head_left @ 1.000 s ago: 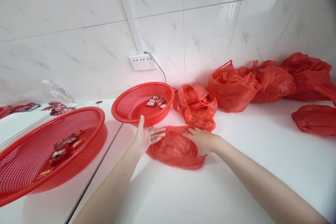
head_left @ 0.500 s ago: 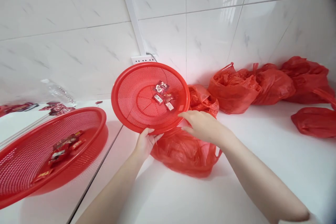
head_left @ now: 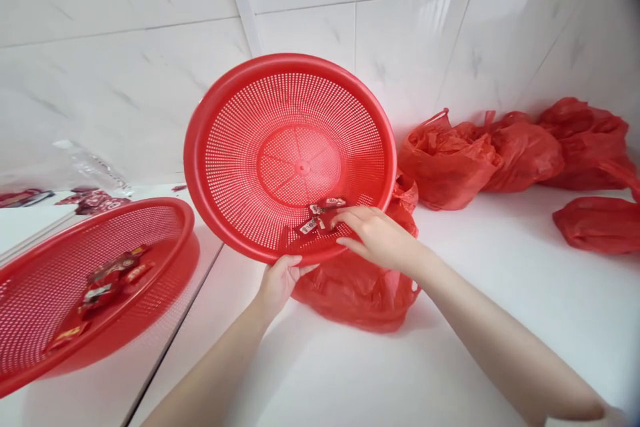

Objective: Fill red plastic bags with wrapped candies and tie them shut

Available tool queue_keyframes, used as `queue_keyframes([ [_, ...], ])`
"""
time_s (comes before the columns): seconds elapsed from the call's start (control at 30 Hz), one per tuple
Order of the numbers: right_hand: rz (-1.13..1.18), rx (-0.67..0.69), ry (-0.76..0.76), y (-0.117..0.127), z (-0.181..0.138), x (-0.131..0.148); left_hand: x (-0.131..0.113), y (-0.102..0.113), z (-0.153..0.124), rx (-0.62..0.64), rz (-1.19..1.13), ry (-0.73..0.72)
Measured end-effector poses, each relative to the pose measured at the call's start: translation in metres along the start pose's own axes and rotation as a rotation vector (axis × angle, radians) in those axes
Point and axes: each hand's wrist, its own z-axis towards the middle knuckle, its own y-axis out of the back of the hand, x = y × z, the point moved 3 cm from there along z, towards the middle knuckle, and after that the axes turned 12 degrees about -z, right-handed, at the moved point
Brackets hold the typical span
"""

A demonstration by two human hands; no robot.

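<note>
Head view: left hand (head_left: 278, 285) clamps the red basket (head_left: 293, 160) by its rim, tilted seemingly so packets (head_left: 307, 227) gather near the right hand (head_left: 376, 232), its grip unclear.

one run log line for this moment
left hand: holds basket, tilted | right hand: at packets inside | nearest bag: on table, partly hidden | other basket: left, holds packets
</note>
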Motion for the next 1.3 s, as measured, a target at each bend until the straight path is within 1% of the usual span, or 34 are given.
queue_keyframes([
  [0.1, -0.052, 0.032, -0.010, -0.014, 0.000, -0.002, 0.006, -0.003, -0.002, 0.015, -0.007, -0.005],
  [0.23, -0.059, 0.130, -0.055, -0.026, 0.000, -0.005, 0.010, 0.001, -0.001, -0.022, -0.007, -0.033],
  [0.27, -0.017, 0.140, -0.057, -0.026, 0.000, -0.007, 0.011, 0.003, 0.000, -0.029, -0.002, -0.029],
  [0.33, 0.150, 0.118, -0.092, -0.025, 0.001, -0.011, 0.010, 0.008, 0.002, -0.047, 0.015, -0.024],
  [0.43, 0.482, 0.017, -0.259, -0.018, 0.002, -0.024, 0.006, 0.014, 0.006, -0.073, 0.046, -0.050],
  [0.47, 0.564, 0.002, -0.313, -0.015, 0.001, -0.028, 0.005, 0.016, 0.007, -0.078, 0.052, -0.065],
  [0.5, 0.622, 0.008, -0.347, -0.012, 0.001, -0.031, 0.003, 0.017, 0.008, -0.080, 0.054, -0.076],
  [0.57, 0.677, 0.043, -0.353, -0.004, 0.001, -0.033, 0.001, 0.018, 0.009, -0.078, 0.050, -0.089],
  [0.7, 0.648, 0.041, -0.277, 0.008, 0.001, -0.029, 0.000, 0.019, 0.010, -0.088, 0.043, -0.068],
  [0.8, 0.646, 0.054, -0.234, 0.007, 0.000, -0.026, -0.001, 0.021, 0.011, -0.110, 0.036, -0.094],
  [0.9, 0.677, 0.099, -0.193, 0.003, -0.001, -0.024, -0.003, 0.021, 0.012, -0.118, 0.017, -0.117],
  [1.1, 0.573, 0.111, -0.186, 0.004, -0.003, -0.020, -0.004, 0.019, 0.012, -0.134, -0.010, -0.102],
  [1.2, 0.580, 0.137, -0.217, -0.001, -0.003, -0.020, -0.004, 0.020, 0.013, -0.120, -0.038, -0.117],
  [1.3, 0.544, 0.085, -0.251, -0.006, -0.001, -0.023, -0.004, 0.022, 0.015, -0.103, -0.062, -0.120],
])
